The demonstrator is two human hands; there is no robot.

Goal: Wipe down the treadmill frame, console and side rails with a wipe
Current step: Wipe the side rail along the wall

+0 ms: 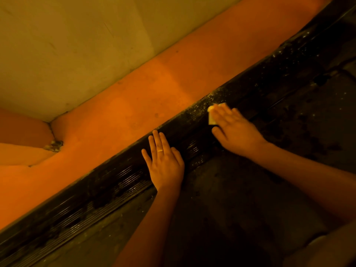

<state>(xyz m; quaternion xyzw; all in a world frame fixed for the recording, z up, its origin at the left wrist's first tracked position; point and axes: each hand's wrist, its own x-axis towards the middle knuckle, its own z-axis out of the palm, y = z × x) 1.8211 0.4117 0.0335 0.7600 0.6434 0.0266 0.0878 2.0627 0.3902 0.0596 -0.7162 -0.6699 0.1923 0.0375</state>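
Right hand (235,130) is lying flat, fingers straight, pressing a small pale folded wipe (211,117) onto the black ribbed treadmill side rail (115,178). The wipe is peeking out at the hand's 10 o'clock. Left hand (164,162) is resting flat and open on the same rail, at 8 o'clock from the right. The rail is running 7 to 1 o'clock, with the dusty dark belt (240,199) lying on its 4 o'clock side and the orange floor (134,97) on its 10 o'clock side.

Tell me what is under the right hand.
A pale wipe, pressed flat on the dusty side rail. Only one edge of it shows; the right hand covers the rest.
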